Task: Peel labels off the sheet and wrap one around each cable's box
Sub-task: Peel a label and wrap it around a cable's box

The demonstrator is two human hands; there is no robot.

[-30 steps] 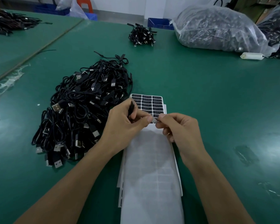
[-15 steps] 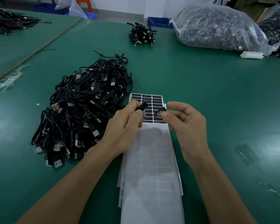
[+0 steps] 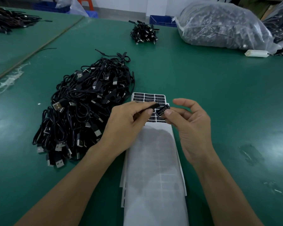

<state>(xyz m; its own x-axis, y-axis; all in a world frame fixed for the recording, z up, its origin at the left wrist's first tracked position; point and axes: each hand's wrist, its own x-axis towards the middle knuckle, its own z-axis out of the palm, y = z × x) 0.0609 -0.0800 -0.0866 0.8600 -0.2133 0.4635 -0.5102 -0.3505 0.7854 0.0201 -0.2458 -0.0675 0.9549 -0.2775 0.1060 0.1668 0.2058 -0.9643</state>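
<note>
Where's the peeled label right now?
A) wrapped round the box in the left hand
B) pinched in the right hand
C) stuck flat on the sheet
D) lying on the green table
B: the label is pinched at the fingertips of the right hand, lifted above the sheet, close beside the box that the left hand holds, not yet wrapped round it.

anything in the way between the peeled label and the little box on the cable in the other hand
Nothing visible. The label, pinched in the right hand, is held just right of the cable's box gripped by the left hand, with only a small open gap between them. The label sheet lies flat below.
</note>
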